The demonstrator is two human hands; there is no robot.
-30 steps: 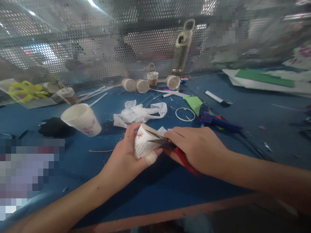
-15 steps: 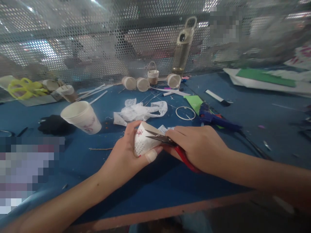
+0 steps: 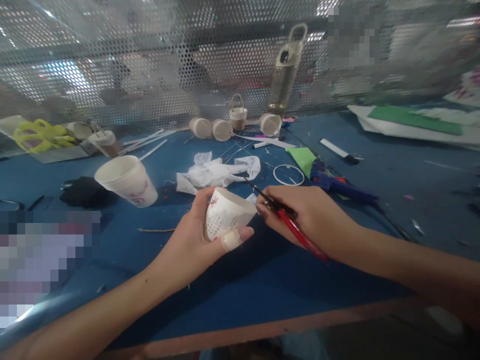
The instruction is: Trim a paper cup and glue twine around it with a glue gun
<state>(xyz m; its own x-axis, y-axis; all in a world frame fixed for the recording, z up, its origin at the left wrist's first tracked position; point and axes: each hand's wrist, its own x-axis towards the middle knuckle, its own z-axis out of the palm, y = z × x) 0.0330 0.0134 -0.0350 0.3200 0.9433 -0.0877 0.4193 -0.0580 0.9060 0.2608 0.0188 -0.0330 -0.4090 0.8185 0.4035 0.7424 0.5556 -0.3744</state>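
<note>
My left hand [image 3: 200, 225] is wrapped round a cut white paper cup [image 3: 227, 215] with red and dark print, tilted with its opening towards the right. A bandage [image 3: 230, 240] covers part of my left thumb. In my right hand [image 3: 305, 215] are scissors [image 3: 296, 232] with red handles, their dark blades pointing up and left, just right of the cup and apart from it. Beyond the cup lies a crumpled white plastic bag [image 3: 215, 172]. A stack of white paper cups [image 3: 129, 182] leans on the table to the left.
Several small cup baskets [image 3: 237, 117] and a water bottle [image 3: 284, 75] stand at the back before a perforated metal screen [image 3: 157, 70]. A blue glue gun [image 3: 341, 187] with its cable lies to the right, near a white ring [image 3: 288, 175]. Yellow scissors [image 3: 41, 136] are far left.
The scissors have come off the cup and moved slightly right, turning so their blades point more upward. My left hand still holds the cup, nearly in the same place.
</note>
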